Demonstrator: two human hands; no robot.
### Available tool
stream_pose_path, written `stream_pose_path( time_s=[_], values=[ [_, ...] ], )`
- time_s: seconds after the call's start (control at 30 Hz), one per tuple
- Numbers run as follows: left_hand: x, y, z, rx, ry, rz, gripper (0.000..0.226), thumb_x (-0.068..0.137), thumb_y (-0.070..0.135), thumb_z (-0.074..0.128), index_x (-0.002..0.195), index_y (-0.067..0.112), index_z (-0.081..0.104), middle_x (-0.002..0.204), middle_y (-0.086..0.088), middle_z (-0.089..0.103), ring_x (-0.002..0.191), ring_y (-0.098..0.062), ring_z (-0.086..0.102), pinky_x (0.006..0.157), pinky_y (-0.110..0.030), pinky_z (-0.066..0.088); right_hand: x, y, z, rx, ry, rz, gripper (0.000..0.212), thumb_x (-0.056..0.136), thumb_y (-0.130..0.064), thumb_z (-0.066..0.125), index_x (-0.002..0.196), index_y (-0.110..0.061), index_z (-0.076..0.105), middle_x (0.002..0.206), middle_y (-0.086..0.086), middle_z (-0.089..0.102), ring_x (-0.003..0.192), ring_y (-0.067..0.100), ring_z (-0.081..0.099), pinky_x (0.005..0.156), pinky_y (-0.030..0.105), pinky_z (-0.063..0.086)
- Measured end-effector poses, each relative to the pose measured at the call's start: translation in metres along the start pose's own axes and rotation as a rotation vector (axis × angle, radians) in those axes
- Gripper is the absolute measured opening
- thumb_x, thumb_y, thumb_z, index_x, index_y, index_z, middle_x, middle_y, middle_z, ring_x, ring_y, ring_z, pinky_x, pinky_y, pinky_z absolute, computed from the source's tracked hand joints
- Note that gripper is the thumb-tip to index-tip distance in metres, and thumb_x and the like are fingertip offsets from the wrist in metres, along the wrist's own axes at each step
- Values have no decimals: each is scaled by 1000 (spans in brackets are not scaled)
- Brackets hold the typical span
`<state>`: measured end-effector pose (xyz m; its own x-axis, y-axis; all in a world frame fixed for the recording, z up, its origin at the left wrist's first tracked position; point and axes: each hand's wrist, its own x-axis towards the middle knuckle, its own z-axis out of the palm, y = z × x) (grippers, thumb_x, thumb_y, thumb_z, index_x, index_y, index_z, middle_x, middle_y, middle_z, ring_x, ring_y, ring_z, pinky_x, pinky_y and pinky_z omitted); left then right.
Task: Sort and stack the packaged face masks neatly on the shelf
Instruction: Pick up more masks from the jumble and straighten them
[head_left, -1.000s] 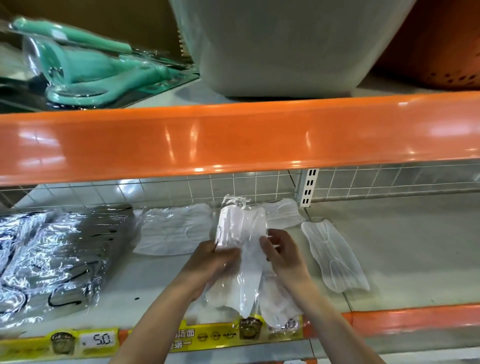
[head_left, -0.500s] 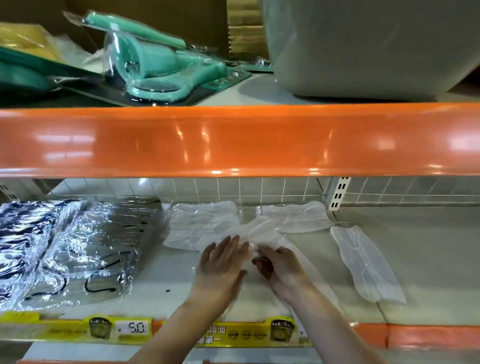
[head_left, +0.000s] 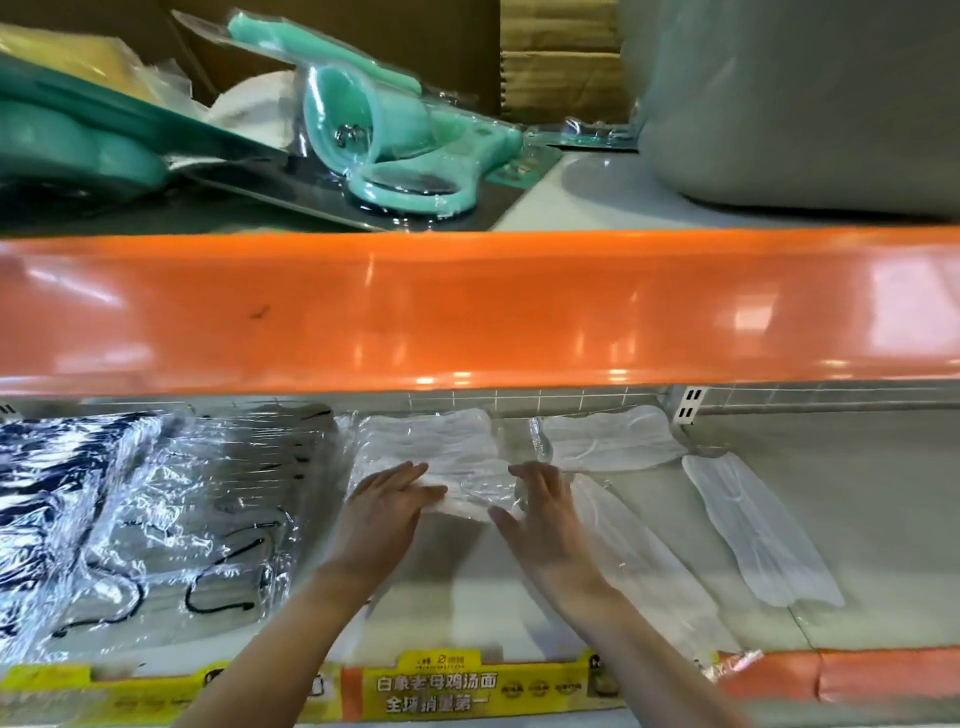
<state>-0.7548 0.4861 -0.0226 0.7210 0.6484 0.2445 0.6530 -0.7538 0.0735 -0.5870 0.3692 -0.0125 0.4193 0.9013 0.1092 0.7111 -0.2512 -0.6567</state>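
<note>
A clear-wrapped pack of white face masks is pressed flat on the lower shelf, at its middle, between two hands. The left hand is laid on its left end with fingers straight; the right hand is spread open against its right end, nothing gripped.

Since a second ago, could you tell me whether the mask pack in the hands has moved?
Yes. The mask pack went from held upright to lying flat, deeper in, toward the wire grid.
</note>
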Motion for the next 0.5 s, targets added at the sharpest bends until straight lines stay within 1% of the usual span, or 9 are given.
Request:
stream_pose_path(
  time_s=[0.07,0.1,0.17,0.23,0.27,0.37,0.43,0.47,0.5],
  values=[
    [-1,-8,6,-22,-12,-7,33,68,12,64,91,33,76,106,0,72,94,-20,70,75,-38,56,3,-3,10,-116,-87,-52,55,91,-33,59,140,-17,40,143,1,33,135,17,28,107,23,23],
    [-4,-9,11,-45,-21,-22,34,66,14,65,94,31,75,107,1,72,94,-19,70,75,-37,56,3,-3,14,-161,-119,-54,56,91,-34,57,141,-17,38,146,1,31,137,18,26,109,25,23],
    [-9,-16,18,-63,-58,-27,40,66,20,62,104,28,73,114,2,69,100,-18,68,80,-33,53,3,-7,24,-223,-145,-16,56,91,-36,53,142,-19,35,150,1,26,139,19,23,111,30,25],
    [-12,-21,22,-93,-76,-22,44,76,29,54,118,26,67,128,5,61,115,-17,61,92,-31,47,4,-11,31,-265,-135,20,54,92,-38,49,141,-21,35,151,1,25,139,21,22,110,33,28],
    [-12,-23,21,-77,-106,-16,46,81,38,47,121,26,65,132,7,57,119,-15,57,95,-28,44,4,-13,33,-296,-122,25,53,93,-40,47,141,-21,35,151,2,26,139,21,23,109,33,28],
    [-11,-26,16,-21,-232,-39,61,86,60,26,116,28,68,127,8,62,114,-11,61,91,-23,47,6,-16,37,-367,-69,14,50,94,-44,43,138,-21,38,146,1,33,135,21,29,109,32,24],
    [-11,-31,14,-1,-226,-66,90,85,71,-3,132,24,57,143,7,46,130,-11,46,108,-22,28,6,-18,40,-388,-39,-11,47,95,-45,42,135,-20,41,142,1,36,133,22,32,107,32,25],
    [-9,-36,19,-25,-185,-48,108,74,76,-21,143,24,43,152,8,30,140,-10,30,113,-22,15,6,-18,41,-397,-28,-22,45,95,-45,43,132,-19,43,141,1,38,131,22,34,106,33,26],
    [-8,-40,22,-64,-202,-70,119,62,78,-33,148,25,30,156,9,17,145,-9,15,114,-23,6,6,-19,42,-399,-21,-28,43,94,-43,44,130,-19,46,140,2,39,130,23,36,105,34,28]
  ],
)
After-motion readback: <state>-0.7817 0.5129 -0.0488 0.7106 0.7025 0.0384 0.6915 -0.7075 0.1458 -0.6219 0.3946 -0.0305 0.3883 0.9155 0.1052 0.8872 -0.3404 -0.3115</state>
